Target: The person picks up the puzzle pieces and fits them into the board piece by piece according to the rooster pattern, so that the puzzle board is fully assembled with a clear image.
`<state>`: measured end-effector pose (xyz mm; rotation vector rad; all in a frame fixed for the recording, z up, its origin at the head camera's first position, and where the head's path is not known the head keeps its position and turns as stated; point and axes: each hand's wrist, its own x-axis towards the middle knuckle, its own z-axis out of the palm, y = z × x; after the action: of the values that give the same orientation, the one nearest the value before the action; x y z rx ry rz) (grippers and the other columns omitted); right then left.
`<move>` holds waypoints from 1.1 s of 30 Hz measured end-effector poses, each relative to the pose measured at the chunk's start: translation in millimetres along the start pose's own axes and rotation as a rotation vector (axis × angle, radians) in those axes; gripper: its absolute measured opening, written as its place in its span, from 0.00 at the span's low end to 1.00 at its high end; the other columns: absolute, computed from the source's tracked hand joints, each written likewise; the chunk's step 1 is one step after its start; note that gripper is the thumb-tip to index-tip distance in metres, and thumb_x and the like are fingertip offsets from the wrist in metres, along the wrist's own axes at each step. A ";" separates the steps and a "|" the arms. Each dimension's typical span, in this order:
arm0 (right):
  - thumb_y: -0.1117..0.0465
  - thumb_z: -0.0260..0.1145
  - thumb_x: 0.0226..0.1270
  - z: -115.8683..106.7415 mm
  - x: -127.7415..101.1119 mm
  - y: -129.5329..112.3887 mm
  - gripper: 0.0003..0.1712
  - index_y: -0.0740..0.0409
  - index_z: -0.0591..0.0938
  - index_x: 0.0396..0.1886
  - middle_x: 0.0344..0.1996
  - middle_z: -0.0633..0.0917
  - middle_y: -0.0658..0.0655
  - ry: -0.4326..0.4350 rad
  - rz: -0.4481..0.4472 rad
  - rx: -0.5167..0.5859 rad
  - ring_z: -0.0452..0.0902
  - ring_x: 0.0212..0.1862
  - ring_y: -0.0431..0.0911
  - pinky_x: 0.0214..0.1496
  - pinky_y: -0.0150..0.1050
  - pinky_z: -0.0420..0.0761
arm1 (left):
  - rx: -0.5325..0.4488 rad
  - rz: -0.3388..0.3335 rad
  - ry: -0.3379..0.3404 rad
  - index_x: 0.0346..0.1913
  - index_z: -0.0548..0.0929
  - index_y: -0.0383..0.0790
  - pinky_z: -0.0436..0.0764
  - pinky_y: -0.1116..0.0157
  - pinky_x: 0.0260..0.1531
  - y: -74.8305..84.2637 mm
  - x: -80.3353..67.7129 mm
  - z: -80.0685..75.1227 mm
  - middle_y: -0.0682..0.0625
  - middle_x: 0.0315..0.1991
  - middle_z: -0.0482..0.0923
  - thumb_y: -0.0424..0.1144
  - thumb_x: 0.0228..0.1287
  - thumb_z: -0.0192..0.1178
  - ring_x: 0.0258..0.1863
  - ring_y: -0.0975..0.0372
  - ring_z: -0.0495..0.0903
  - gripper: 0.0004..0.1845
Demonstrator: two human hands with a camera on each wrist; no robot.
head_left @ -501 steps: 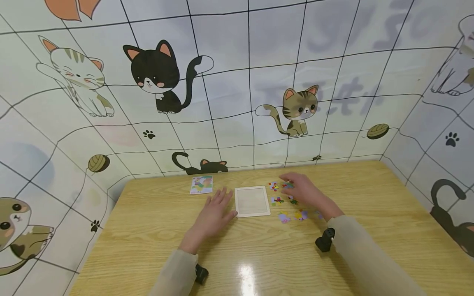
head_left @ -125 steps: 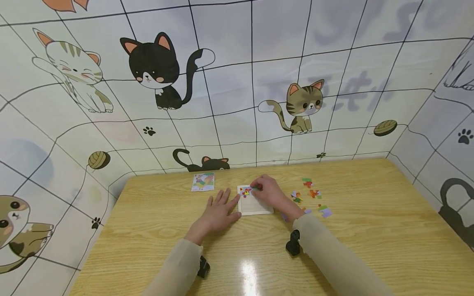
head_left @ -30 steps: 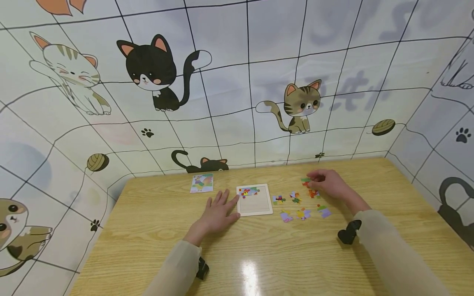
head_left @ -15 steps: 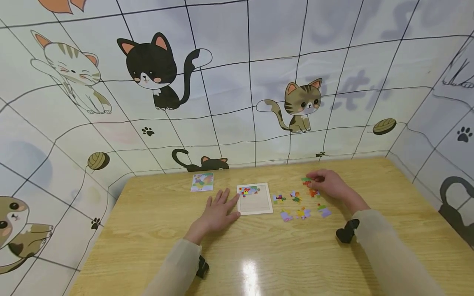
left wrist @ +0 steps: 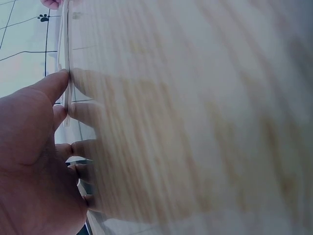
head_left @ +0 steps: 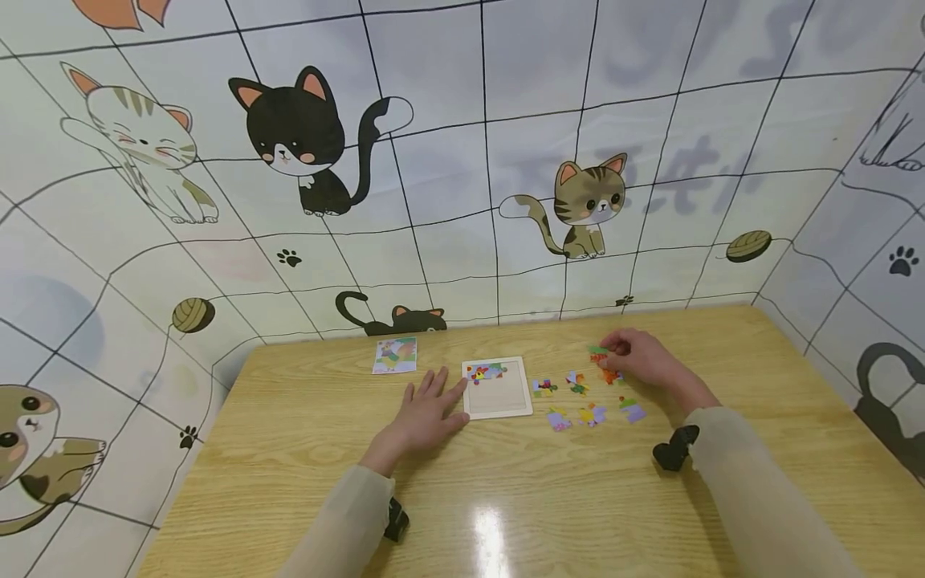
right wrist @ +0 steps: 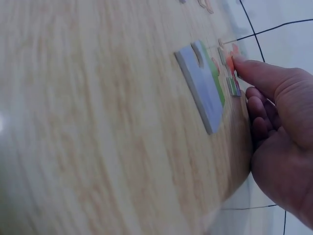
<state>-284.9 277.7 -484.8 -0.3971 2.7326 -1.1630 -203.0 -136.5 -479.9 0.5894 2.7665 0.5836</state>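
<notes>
My left hand (head_left: 422, 417) lies spread on the table, its fingertips and thumb at the left edge of the white puzzle frame (head_left: 497, 415). In the left wrist view the thumb (left wrist: 51, 88) meets that frame's edge. Joined puzzle pieces (head_left: 486, 373) fill part of the frame's top row. At the far right my right hand (head_left: 643, 357) pinches a red and green puzzle piece (head_left: 597, 355) low over the table, other fingers curled. An orange puzzle piece (head_left: 610, 376) lies right under the thumb. In the right wrist view a purple and green puzzle piece (right wrist: 203, 88) lies nearer.
Several loose puzzle pieces lie right of the frame, among them a yellow and purple piece (head_left: 592, 415) and a pink-lilac piece (head_left: 558, 420). A picture card (head_left: 395, 356) lies at the back left. A cat-patterned wall (head_left: 448, 265) borders the table's back edge.
Joined pieces have come into the frame since the earliest view. The right hand has gone from the frame to the far-right pieces; in the last second its piece shifts slightly. Left hand stays.
</notes>
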 end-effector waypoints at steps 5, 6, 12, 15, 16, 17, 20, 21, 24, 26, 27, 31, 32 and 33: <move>0.62 0.72 0.69 4.3 -0.1 1.4 0.19 0.69 0.79 0.53 0.42 0.80 0.60 0.020 0.018 0.040 0.73 0.44 0.52 0.46 0.44 0.75 | 0.008 -0.009 -0.004 0.81 0.60 0.48 0.39 0.35 0.72 -0.7 0.5 1.3 0.37 0.82 0.42 0.54 0.79 0.52 0.81 0.42 0.38 0.34; 0.62 0.71 0.70 5.1 -0.2 2.1 0.19 0.68 0.78 0.53 0.42 0.80 0.60 0.025 0.027 0.044 0.74 0.45 0.52 0.46 0.44 0.75 | 0.007 -0.009 -0.003 0.81 0.60 0.48 0.39 0.34 0.72 -0.8 0.6 1.5 0.37 0.82 0.42 0.54 0.79 0.52 0.81 0.42 0.38 0.34; 0.64 0.67 0.71 6.7 -2.3 0.8 0.14 0.67 0.79 0.52 0.44 0.82 0.62 0.046 0.064 0.100 0.77 0.46 0.52 0.45 0.42 0.78 | 0.000 -0.005 -0.003 0.81 0.60 0.47 0.39 0.34 0.72 -1.2 0.0 2.0 0.37 0.82 0.42 0.53 0.79 0.52 0.81 0.41 0.38 0.34; 0.65 0.66 0.72 6.8 -3.7 -3.6 0.14 0.68 0.79 0.52 0.44 0.82 0.63 0.055 0.065 0.120 0.77 0.45 0.52 0.43 0.40 0.79 | -0.004 -0.002 -0.004 0.81 0.60 0.45 0.39 0.34 0.72 -1.2 -1.1 1.8 0.36 0.82 0.42 0.53 0.79 0.52 0.80 0.41 0.38 0.34; 0.65 0.66 0.72 7.1 -3.6 -4.4 0.14 0.68 0.79 0.52 0.44 0.82 0.63 0.062 0.065 0.118 0.77 0.46 0.52 0.43 0.40 0.79 | -0.004 -0.003 -0.005 0.81 0.60 0.45 0.39 0.34 0.72 -1.3 -1.3 1.7 0.36 0.82 0.42 0.52 0.79 0.52 0.81 0.41 0.38 0.34; 0.64 0.67 0.73 7.9 -3.3 -5.5 0.14 0.68 0.80 0.52 0.45 0.83 0.63 0.071 0.070 0.117 0.77 0.46 0.52 0.43 0.39 0.79 | -0.003 -0.004 -0.006 0.81 0.60 0.46 0.39 0.34 0.72 -1.6 -1.4 1.8 0.36 0.82 0.42 0.52 0.79 0.52 0.81 0.41 0.38 0.34; 0.62 0.68 0.73 10.7 -2.1 -8.9 0.15 0.68 0.80 0.52 0.45 0.83 0.64 0.094 0.068 0.113 0.78 0.47 0.53 0.43 0.38 0.79 | -0.005 -0.006 -0.002 0.81 0.60 0.46 0.39 0.34 0.72 -2.3 -1.5 2.1 0.36 0.82 0.42 0.52 0.79 0.52 0.81 0.41 0.38 0.34; 0.62 0.68 0.73 12.2 -1.1 -10.0 0.15 0.68 0.81 0.51 0.45 0.83 0.64 0.104 0.072 0.113 0.78 0.46 0.53 0.43 0.37 0.79 | -0.003 -0.009 -0.002 0.81 0.60 0.47 0.38 0.35 0.73 -2.3 -1.6 1.9 0.37 0.82 0.42 0.53 0.79 0.52 0.81 0.41 0.38 0.34; 0.61 0.69 0.73 17.3 1.1 -15.2 0.15 0.68 0.81 0.51 0.45 0.84 0.64 0.115 0.065 0.129 0.79 0.46 0.53 0.42 0.38 0.79 | -0.009 -0.006 -0.002 0.81 0.60 0.46 0.38 0.34 0.72 -2.0 -2.2 1.3 0.36 0.82 0.42 0.53 0.79 0.52 0.81 0.41 0.38 0.34; 0.61 0.69 0.73 21.3 3.8 -19.2 0.15 0.67 0.81 0.50 0.44 0.84 0.63 0.119 0.062 0.138 0.79 0.45 0.52 0.41 0.38 0.79 | -0.010 -0.003 -0.005 0.81 0.60 0.45 0.38 0.34 0.72 -1.8 -2.4 1.2 0.36 0.82 0.42 0.52 0.79 0.52 0.81 0.41 0.38 0.34; 0.61 0.69 0.73 23.5 5.0 -22.1 0.14 0.67 0.82 0.50 0.44 0.85 0.62 0.122 0.058 0.142 0.79 0.45 0.52 0.41 0.39 0.80 | -0.012 -0.001 -0.005 0.81 0.60 0.45 0.39 0.34 0.72 -1.7 -2.5 1.2 0.36 0.82 0.42 0.52 0.79 0.52 0.80 0.41 0.38 0.34; 0.62 0.69 0.72 30.5 10.9 -35.0 0.13 0.66 0.82 0.49 0.42 0.85 0.61 0.109 0.031 0.166 0.80 0.44 0.51 0.42 0.41 0.80 | -0.019 0.002 0.000 0.81 0.61 0.44 0.39 0.34 0.72 -1.3 -2.7 1.0 0.35 0.82 0.43 0.52 0.79 0.52 0.80 0.40 0.39 0.34; 0.62 0.69 0.72 32.0 12.3 -38.4 0.13 0.67 0.82 0.49 0.42 0.85 0.60 0.106 0.021 0.170 0.80 0.44 0.51 0.43 0.41 0.80 | -0.019 0.000 0.001 0.81 0.61 0.44 0.39 0.34 0.72 -1.0 -2.9 0.7 0.35 0.82 0.43 0.52 0.79 0.52 0.80 0.41 0.39 0.34; 0.63 0.69 0.72 33.6 13.8 -41.8 0.13 0.67 0.82 0.49 0.42 0.85 0.60 0.102 0.017 0.177 0.80 0.44 0.51 0.43 0.42 0.80 | -0.020 0.000 0.001 0.81 0.61 0.44 0.39 0.34 0.72 -0.8 -3.0 0.5 0.36 0.82 0.43 0.52 0.79 0.52 0.80 0.41 0.39 0.34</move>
<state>-282.5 222.7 -478.1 -0.2995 2.6807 -1.4443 -200.5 -138.3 -480.3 0.5846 2.7586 0.6111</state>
